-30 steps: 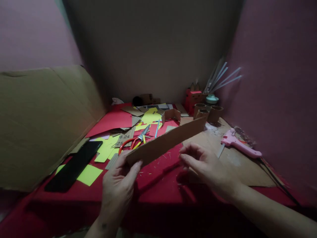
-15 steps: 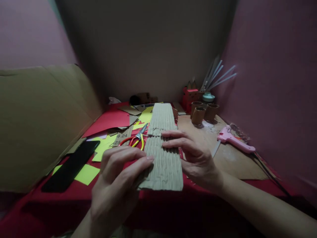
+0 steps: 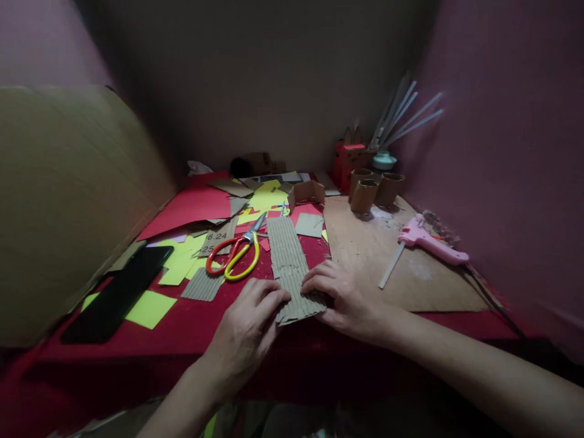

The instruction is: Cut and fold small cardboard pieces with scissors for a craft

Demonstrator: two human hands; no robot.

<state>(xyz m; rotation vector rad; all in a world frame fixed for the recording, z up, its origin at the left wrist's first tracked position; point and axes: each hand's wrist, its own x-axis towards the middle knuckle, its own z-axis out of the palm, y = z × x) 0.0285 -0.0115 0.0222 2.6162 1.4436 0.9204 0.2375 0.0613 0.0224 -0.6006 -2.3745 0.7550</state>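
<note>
A long strip of corrugated cardboard (image 3: 287, 252), ridged side up with a crease across it, lies at the front of the red-covered table. My left hand (image 3: 250, 316) grips its near left edge, thumb on top and the other fingers partly hidden. On the opposite edge, my right hand (image 3: 342, 298) has its fingers bent over the ridges, with the thumb low at the side. Scissors (image 3: 239, 249) with one red and one yellow handle lie just left of the strip. A small ridged cardboard piece (image 3: 204, 284) rests below them.
To the right, a pink glue gun (image 3: 429, 240) and several cardboard tubes (image 3: 364, 196) stand on a wooden board (image 3: 365, 255). At left are a black phone (image 3: 118, 295), yellow paper (image 3: 150, 308) and red paper (image 3: 187, 207). Glue sticks (image 3: 406, 115) stand at the back right.
Both hands have lowered the cardboard strip toward the table and it now looks smaller and farther away. My right hand has shifted nearer its close end. The view has tilted slightly down.
</note>
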